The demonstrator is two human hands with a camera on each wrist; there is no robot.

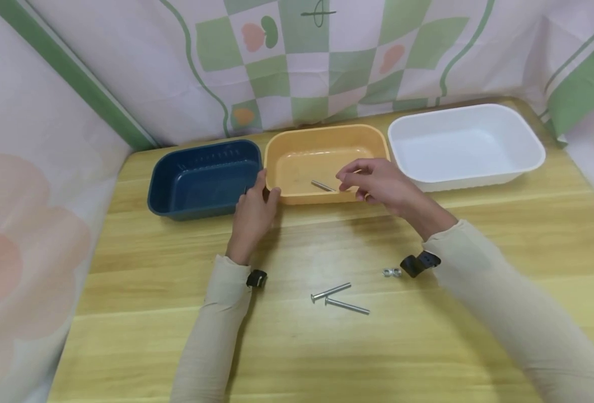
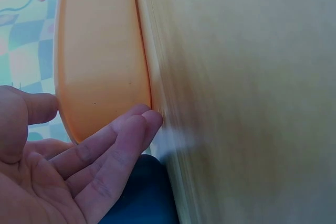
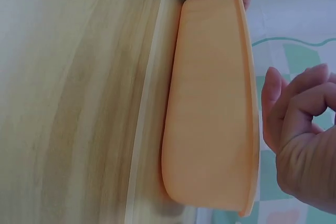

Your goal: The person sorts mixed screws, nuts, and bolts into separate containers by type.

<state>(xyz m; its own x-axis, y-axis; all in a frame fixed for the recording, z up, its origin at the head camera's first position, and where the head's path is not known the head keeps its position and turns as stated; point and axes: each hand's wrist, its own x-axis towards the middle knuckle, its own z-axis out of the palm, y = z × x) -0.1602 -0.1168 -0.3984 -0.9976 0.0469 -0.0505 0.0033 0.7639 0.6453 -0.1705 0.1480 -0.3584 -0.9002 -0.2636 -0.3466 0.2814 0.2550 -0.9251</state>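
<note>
In the head view, my left hand (image 1: pixel 253 215) touches the near left corner of the orange tray (image 1: pixel 274 162). The left wrist view shows its thumb at the rim and its extended fingers (image 2: pixel 113 156) against the outer wall. My right hand (image 1: pixel 379 184) hovers over that tray's near right part, fingers loosely bent. The right wrist view shows this hand (image 3: pixel 307 135) beyond the rim with nothing visible in its grasp. A metal rod, likely a bolt (image 1: pixel 323 186), lies inside the tray just left of the right fingertips; its right end is hard to make out.
To the left of the orange tray stands a dark blue tray (image 1: pixel 176 214), and to its right a white tray (image 1: pixel 463 182). Two silver bolts (image 1: pixel 347 305) lie on the wooden table (image 1: pixel 140 313), with small metal nuts (image 1: pixel 391 272) near the right wrist. Patterned cloth hangs behind.
</note>
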